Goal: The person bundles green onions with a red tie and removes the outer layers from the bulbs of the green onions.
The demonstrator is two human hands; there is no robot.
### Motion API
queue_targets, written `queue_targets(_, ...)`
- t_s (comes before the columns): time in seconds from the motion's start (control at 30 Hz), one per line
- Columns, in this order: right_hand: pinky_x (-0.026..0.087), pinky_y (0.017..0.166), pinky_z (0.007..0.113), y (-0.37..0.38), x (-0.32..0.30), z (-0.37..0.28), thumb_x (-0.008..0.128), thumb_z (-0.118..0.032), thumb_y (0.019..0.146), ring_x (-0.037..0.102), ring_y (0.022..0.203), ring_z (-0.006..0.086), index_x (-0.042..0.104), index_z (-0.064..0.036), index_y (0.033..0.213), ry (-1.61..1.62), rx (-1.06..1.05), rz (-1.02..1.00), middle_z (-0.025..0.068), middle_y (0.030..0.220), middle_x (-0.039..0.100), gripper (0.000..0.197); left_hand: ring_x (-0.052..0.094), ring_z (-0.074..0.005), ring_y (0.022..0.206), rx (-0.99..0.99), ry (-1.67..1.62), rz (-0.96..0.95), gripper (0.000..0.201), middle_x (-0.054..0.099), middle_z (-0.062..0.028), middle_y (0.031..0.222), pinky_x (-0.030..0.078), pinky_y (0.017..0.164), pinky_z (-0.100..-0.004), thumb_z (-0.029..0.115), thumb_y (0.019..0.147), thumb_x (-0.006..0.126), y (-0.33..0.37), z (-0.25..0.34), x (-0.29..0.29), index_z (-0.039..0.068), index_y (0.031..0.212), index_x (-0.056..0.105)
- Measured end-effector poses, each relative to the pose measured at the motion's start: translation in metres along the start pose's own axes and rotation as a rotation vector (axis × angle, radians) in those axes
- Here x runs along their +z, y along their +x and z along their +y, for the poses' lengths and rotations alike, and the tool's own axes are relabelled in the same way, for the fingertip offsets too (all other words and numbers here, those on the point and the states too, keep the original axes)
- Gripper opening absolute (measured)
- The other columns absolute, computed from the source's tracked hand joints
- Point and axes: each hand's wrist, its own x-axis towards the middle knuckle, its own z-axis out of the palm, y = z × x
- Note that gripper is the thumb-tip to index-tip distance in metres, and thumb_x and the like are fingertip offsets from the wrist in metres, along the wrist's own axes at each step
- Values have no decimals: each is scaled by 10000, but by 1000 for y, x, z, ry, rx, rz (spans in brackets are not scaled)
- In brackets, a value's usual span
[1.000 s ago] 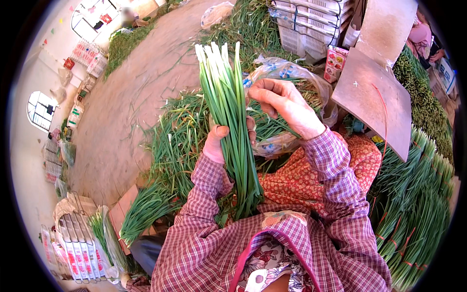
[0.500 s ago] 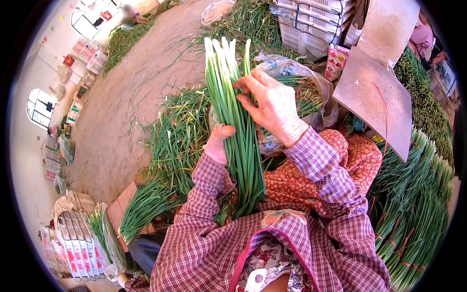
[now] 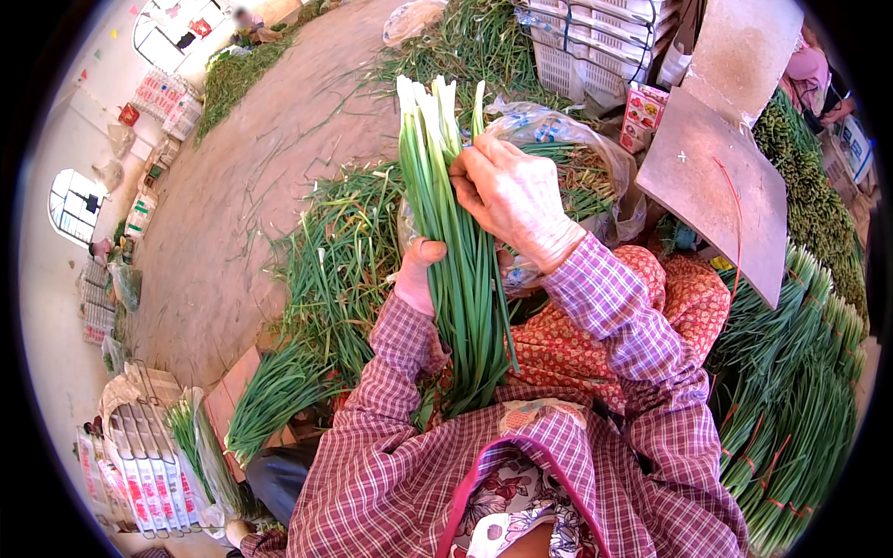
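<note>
A bunch of garlic chives (image 3: 458, 288) stands nearly upright in front of me, white ends up and green leaves hanging toward my lap. My left hand (image 3: 419, 274) is closed round its middle, thumb across the front, the other fingers mostly hidden behind. Higher up, my right hand (image 3: 521, 191) pinches at stalks on the bunch's right side with bent fingers. One white stalk end sticks up there, a little apart from the rest. Behind my right hand lies a clear plastic bag (image 3: 619, 186) holding loose trimmings.
Loose green leaves (image 3: 326, 260) are heaped on the floor to the left, near a smaller chive bunch (image 3: 279, 400). At right, a grey board (image 3: 716, 186) with a red cord stands above tied chive bundles (image 3: 791, 400). White crates (image 3: 600, 51) are stacked at the back.
The bunch's white ends have shifted slightly right. My right hand has drawn its fingers in closer on the stalks. My left hand keeps its hold.
</note>
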Motion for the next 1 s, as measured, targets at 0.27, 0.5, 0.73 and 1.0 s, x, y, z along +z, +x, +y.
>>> queue_targets(0.27,474,558,377,-15,-13,9,616,-151,744,590,654,279,547,-63,760,238,129,-127,87,731,548,113,603,-330,905,54,100,109,830,589,-194,1042,515,798,-421,481,582,710,-5,-2,10,-18,1204,481)
queue_targets(0.5,457,557,374,-31,-48,3,616,-171,767,591,607,287,569,-20,769,565,228,-369,120,673,592,158,592,-311,957,94,32,14,834,561,-151,1126,516,811,-422,469,598,748,-11,-2,-17,16,1236,457)
queue_targets(0.73,476,589,407,-79,-60,35,622,-228,781,600,648,318,608,-51,691,-22,217,-586,118,635,591,199,602,-271,864,185,30,-6,785,559,-130,1083,515,750,-412,473,634,748,-6,-2,-12,15,1210,474)
queue_targets(1.0,458,581,353,-46,-46,11,622,-135,793,585,634,312,594,-12,821,365,359,-221,132,704,597,129,561,-178,760,128,55,-74,672,507,-36,990,482,690,-349,379,651,753,-6,2,0,70,1184,486)
